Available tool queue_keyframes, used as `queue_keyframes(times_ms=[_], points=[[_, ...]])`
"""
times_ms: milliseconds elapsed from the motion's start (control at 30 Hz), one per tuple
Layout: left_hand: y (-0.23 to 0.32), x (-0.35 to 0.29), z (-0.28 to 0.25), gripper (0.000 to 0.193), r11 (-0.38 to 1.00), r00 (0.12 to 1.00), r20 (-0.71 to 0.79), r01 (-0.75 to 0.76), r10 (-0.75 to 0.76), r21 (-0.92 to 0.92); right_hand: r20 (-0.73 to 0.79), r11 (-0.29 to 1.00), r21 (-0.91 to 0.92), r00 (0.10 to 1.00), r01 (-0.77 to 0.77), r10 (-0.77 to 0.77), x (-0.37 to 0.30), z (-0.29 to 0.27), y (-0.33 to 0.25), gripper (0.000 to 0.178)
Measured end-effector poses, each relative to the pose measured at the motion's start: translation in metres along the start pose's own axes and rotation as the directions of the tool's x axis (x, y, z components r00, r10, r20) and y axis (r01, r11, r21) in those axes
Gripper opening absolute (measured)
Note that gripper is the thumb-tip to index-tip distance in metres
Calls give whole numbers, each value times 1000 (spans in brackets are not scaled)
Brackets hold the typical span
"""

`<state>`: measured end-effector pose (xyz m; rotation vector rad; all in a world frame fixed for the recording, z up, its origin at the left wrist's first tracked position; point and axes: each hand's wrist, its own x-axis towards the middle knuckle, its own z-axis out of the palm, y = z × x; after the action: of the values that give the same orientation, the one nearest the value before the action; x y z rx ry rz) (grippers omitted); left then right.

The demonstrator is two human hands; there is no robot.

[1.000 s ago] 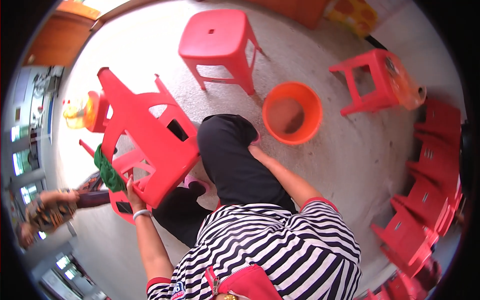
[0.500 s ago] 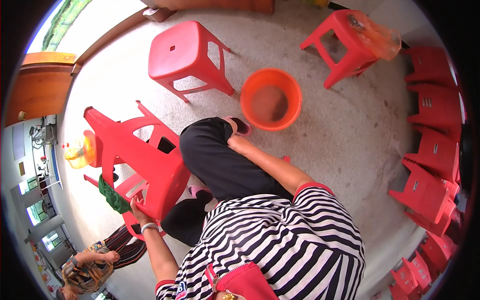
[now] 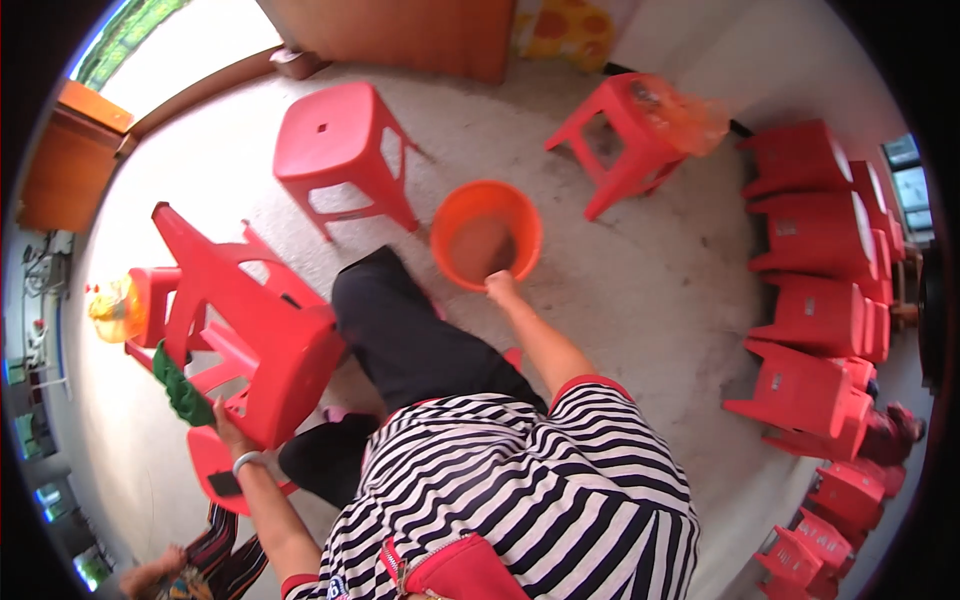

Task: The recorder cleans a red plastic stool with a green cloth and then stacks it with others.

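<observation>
A red plastic stool (image 3: 245, 340) lies tipped on its side at my left, its legs pointing away from me and its seat by my knees. My left hand (image 3: 230, 428) is closed on a green cloth (image 3: 183, 388), against the edge of that stool. Ahead of my knee stands an orange bucket (image 3: 446, 225) with murky brownish water in it. My right hand (image 3: 500, 286) reaches out to the bucket's near rim, fingers curled over it; their tips are blurred.
An upright red stool (image 3: 325, 130) stands beyond my knee. Another stool (image 3: 610, 150) carries an orange plastic bag (image 3: 690, 122). Stacked red stools (image 3: 810, 235) line the right wall. A yellow bag (image 3: 118, 308) rests at far left; a person in striped trousers (image 3: 215, 545) is at lower left.
My right hand has moved from beside my knee out to the bucket's rim. My left hand stays at the tipped stool with the green cloth. The whole view has shifted.
</observation>
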<state>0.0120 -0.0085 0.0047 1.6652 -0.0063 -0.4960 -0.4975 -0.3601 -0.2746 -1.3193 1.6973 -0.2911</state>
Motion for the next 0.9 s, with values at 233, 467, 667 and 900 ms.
queue_keyframes(times_ms=[233,467,667,900], points=[[0,-7,9,66,995,992,-89,-92,90,-22,176,996,94,984,-2,-15,-33,-20,4,23],[-7,5,8,62,962,962,-37,-272,271,-21,107,928,-209,951,308,-291,-80,-26,-89,25],[-18,12,23,63,964,963,-33,-267,267,-11,20,753,109,756,649,-654,-105,14,-240,21],[-8,-8,10,58,977,973,-80,-214,215,13,256,396,-25,389,918,-885,-194,20,-338,20]])
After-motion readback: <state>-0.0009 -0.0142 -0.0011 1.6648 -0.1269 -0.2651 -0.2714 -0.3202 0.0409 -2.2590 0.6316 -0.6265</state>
